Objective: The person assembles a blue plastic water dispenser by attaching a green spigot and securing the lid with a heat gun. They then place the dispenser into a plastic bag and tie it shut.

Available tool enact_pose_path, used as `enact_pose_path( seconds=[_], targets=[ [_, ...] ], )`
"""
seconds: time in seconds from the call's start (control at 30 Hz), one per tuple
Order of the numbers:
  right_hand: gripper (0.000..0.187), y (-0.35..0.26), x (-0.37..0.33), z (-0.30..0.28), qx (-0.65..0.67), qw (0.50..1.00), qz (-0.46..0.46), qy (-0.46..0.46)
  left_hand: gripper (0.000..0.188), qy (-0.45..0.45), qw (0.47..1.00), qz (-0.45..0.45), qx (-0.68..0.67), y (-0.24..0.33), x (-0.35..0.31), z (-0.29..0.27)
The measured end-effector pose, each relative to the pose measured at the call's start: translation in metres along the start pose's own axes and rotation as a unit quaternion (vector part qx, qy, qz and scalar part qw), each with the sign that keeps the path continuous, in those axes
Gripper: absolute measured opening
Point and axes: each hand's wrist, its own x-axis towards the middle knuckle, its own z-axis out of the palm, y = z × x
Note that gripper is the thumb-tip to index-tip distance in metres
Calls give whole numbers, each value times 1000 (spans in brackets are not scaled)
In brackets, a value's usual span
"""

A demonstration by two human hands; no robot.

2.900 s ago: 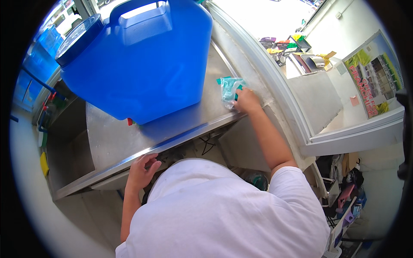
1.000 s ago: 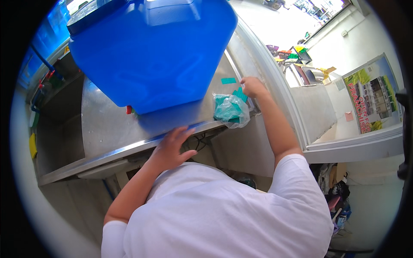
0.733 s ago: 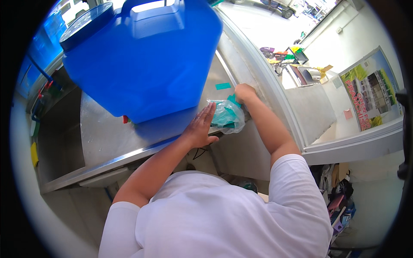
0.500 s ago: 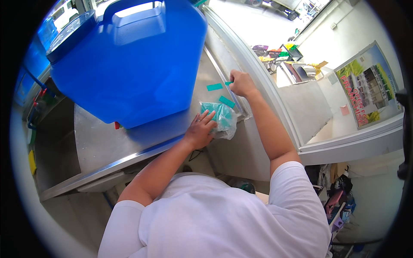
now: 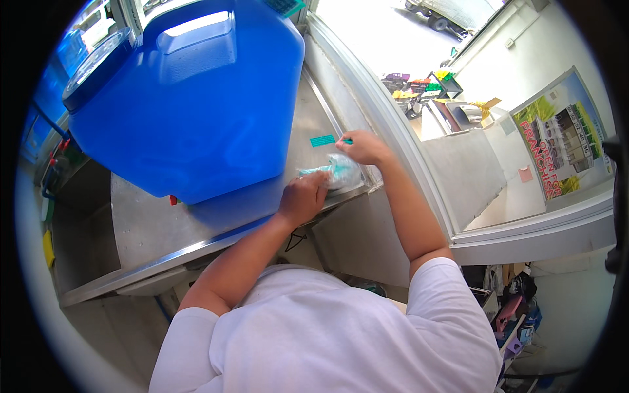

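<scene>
Head view: the right hand [image 5: 364,148] pinches a small flat green piece [image 5: 348,141] between thumb and finger. The left hand [image 5: 304,198], fingers drawn together, holds the left end of a crumpled clear plastic bag with green pieces inside [image 5: 345,170], blurred, just below the right hand. Half a second ago the left fingers lay spread on the bag; now they grip it, so the work seems to have passed from steadying the bag to handling it. Of two loose strips seen then on the brushed-metal surface [image 5: 154,216], one flat green rectangular strip [image 5: 322,141] shows; the other is out of sight, perhaps under the bag. Its fine marks are too small to read. Leftward stands a large blue plastic jug [image 5: 190,118], with no label visible. Far right, a colourful wall poster [image 5: 567,131] bears large red lettering and pale numerals.
</scene>
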Motion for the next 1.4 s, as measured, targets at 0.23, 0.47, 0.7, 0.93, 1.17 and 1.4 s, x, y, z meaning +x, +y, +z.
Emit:
enact_pose_path(
  seconds=[0.23, 0.47, 0.7, 0.93, 1.17, 1.4],
  targets=[
    [55, -14, -34, -39, -41, 994, -89, -53, 22, -32, 993, -86, -77, 11, 62, -22],
    [37, -13, -11, -35, -128, 977, 36, 170, 84, 74, 996, -45, -14, -1, 70, 11],
    [39, -9, 67, -12, 104, 969, 213, 65, 85, -231, 948, -120, 182, -32, 60, 45],
    [52, -26, 48, 1, -109, 954, 183, 212, 88, -305, 918, -116, 224, -27, 60, 37],
    [45, -26, 44, -19, -204, 949, 123, 208, 87, -319, 912, -121, 228, -4, 51, 38],
    [19, -19, 55, -26, -333, 932, 34, 140, 83, -268, 938, -79, 205, 5, 38, 35]
  ],
)
